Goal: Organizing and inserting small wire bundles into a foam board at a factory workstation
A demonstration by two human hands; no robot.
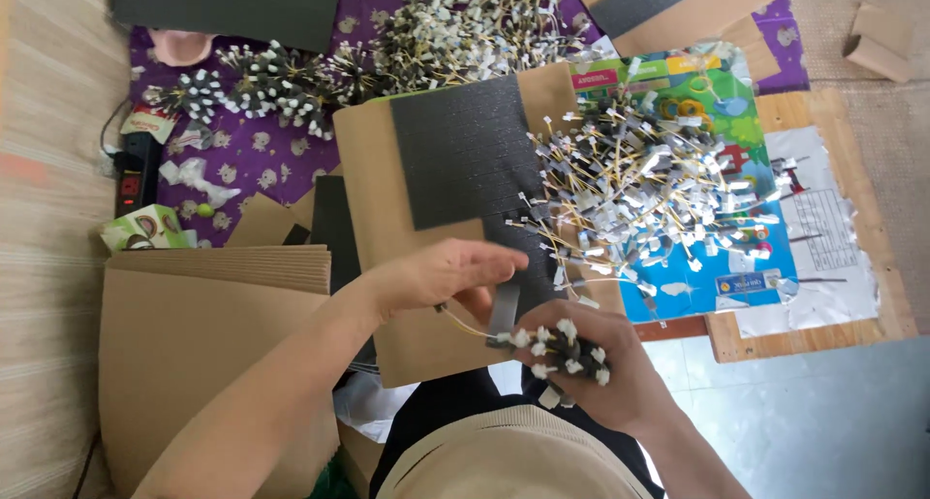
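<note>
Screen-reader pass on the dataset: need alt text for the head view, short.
Seen from above, the right hand grips a bundle of white-tipped wire pieces while the left hand pinches a single wire piece beside it. Ahead lie a cardboard sheet with a dark foam pad and a loose pile of the same wire pieces.

Purple cloth [257, 150], black power strip [136, 174], brown cardboard stack [194, 334]

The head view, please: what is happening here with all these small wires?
A person sits over a cardboard sheet with a dark foam pad. The right hand holds a bundle of white-tipped wires. The left hand pinches a single wire beside that bundle. A loose pile of wires lies just beyond.
</note>
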